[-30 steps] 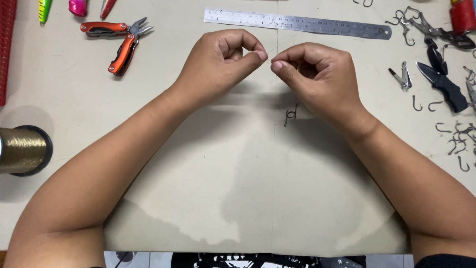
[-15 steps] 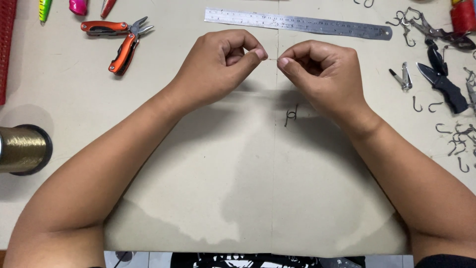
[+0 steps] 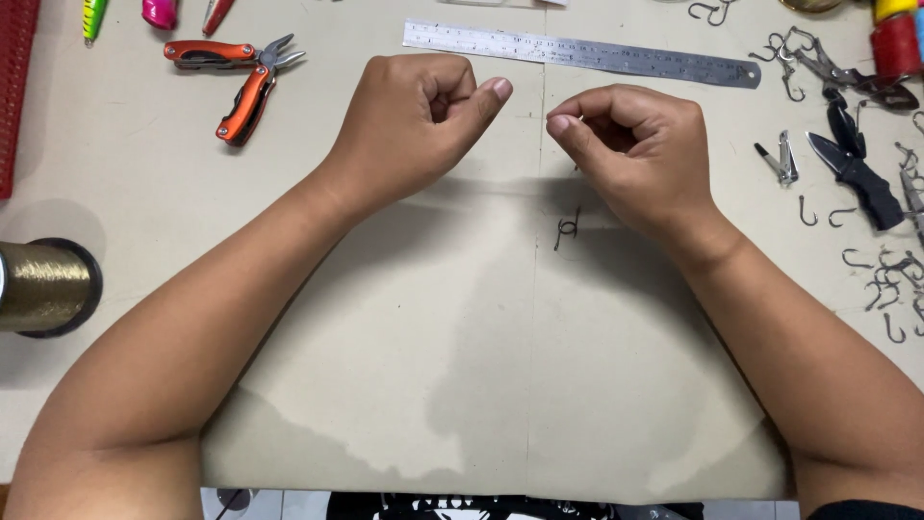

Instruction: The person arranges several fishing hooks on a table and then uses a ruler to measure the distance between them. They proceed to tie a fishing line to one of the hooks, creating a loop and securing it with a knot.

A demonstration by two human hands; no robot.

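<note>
My left hand point(image 3: 419, 120) is curled into a loose fist above the cardboard sheet point(image 3: 433, 385), thumb pressed against the forefinger. My right hand point(image 3: 630, 144) is pinched the same way, a short gap to its right. A very fine line, hardly visible, seems to run between the two pinches. A small dark hook point(image 3: 568, 228) lies or hangs just below my right thumb, over the cardboard.
A steel ruler point(image 3: 582, 53) lies beyond the hands. Orange-handled pliers point(image 3: 241, 77) sit at the upper left, with a gold thread spool point(image 3: 43, 287) at the left edge. A black folding knife point(image 3: 852, 169), small clippers point(image 3: 784, 159) and several loose hooks point(image 3: 881, 279) are on the right.
My hands have drawn apart a little, the left moving left and the right moving right. The small hook stays where it was.
</note>
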